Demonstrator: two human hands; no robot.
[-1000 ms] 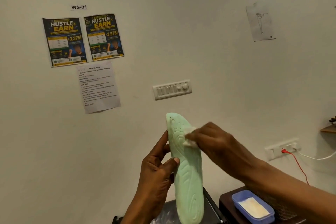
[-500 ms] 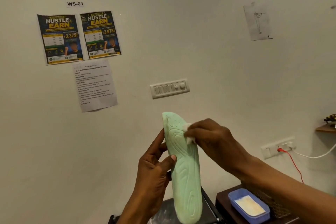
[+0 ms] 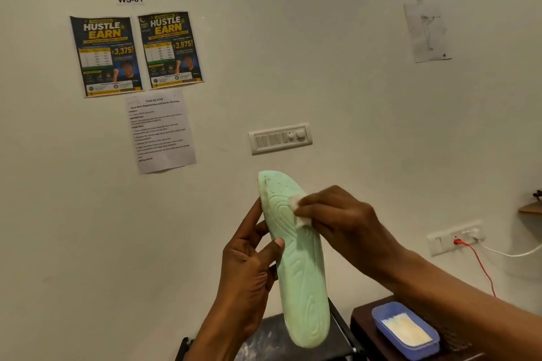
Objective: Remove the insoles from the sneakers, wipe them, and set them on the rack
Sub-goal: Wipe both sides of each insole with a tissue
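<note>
Insole (image 3: 302, 275): matt foam w/ embossed grooves. Wipe (image 3: 298, 208): soft, prob. tissue. Tub (image 3: 406, 331): smooth plastic.

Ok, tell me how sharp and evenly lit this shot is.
Head view: soft, even light, a bright patch on the wall at top; grooves on the green insole read clearly; small print on the task sheet is too blurred to read; the posters lean, likely lens distortion.

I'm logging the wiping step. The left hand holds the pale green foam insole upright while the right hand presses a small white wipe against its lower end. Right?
Not quite. The head view shows the right hand pressing the small white wipe against the upper end of the pale green foam insole, not the lower. The left hand does hold it upright.
</note>
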